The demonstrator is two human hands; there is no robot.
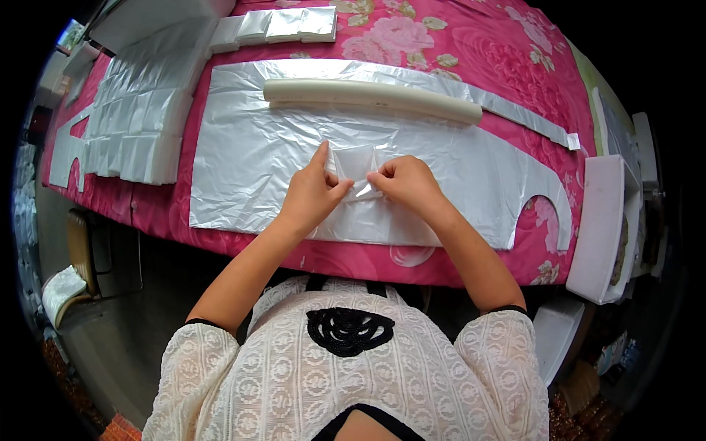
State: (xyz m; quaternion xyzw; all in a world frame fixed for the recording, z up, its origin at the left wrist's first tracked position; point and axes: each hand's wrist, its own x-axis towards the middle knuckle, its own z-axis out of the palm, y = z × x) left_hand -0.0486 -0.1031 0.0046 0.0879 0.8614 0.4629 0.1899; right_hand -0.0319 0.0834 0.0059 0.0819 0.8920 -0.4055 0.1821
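Observation:
A small folded packet of clear plastic film [354, 163] is between my two hands, above a large flat sheet of silvery plastic [243, 173]. My left hand [315, 187] has it by the left edge, thumb against its lower corner and index finger stretched along its side. With thumb and fingers pinched together, my right hand [408, 184] grips its right edge. The sheet has a rounded cut-out and strap-like strips at its right end, like a disposable apron. Beyond my hands a long cream-coloured tube [371, 98] lies across the sheet.
Folded plastic packets in stacks [143, 110] cover the table's left side, and a row of more packets [283, 26] lies at the back. A pink floral cloth [353, 257] covers the table. A white box [603, 228] stands at the right edge; a chair [77, 253] is at lower left.

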